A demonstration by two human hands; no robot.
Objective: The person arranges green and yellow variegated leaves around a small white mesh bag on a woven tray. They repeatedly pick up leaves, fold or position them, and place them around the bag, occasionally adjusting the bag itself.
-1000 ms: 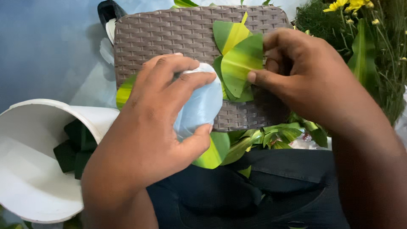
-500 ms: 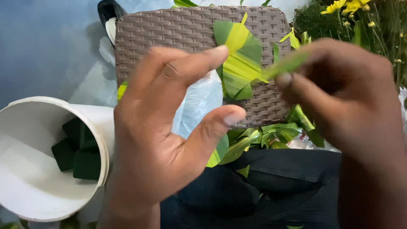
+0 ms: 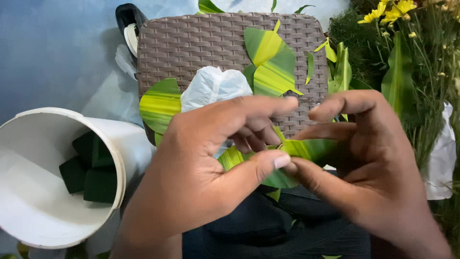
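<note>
Leaf strip (image 3: 306, 148) | pinched by left hand (image 3: 201, 168) fingers | right hand (image 3: 369, 168) fingers

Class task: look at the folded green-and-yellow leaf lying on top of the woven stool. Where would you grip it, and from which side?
Grip the folded leaf by its pointed tip on the right, probably coming from the right. It lies flat on the woven stool, and that tip juts out clear of the white plastic bag on its left.
</note>
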